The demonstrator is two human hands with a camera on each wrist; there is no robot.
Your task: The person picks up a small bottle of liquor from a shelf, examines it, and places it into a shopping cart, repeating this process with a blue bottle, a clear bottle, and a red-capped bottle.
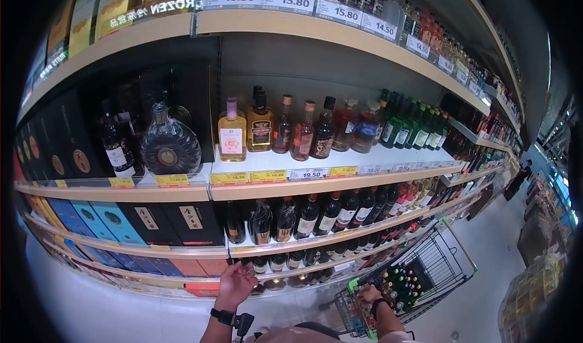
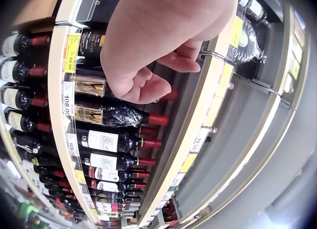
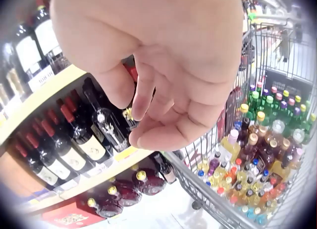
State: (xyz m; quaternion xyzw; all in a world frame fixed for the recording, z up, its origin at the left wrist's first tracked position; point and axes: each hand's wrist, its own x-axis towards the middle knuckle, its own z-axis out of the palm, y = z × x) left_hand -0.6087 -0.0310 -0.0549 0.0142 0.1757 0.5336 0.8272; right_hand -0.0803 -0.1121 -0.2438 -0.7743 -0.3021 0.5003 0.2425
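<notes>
My left hand (image 1: 235, 284) hovers in front of the lower wine shelves, fingers loosely curled and holding nothing. In the left wrist view it overlaps dark wine bottles (image 2: 106, 140) with red caps. My right hand (image 3: 158, 75) hangs above the near end of the shopping cart (image 3: 208, 192), its fingers relaxed and bent around nothing. Inside the cart stand green bottles (image 3: 277, 110), amber spirit bottles (image 3: 252, 140) and many small bottles (image 3: 237, 184) with coloured caps.
A shelf at mid height holds a pink-capped bottle (image 1: 232, 137), a round dark decanter bottle (image 1: 170, 148) and green bottles (image 1: 402, 130). Boxed bottles (image 1: 194, 221) fill the left shelves. An aisle floor (image 1: 495, 233) runs to the right, with a person (image 1: 526, 170) far along it.
</notes>
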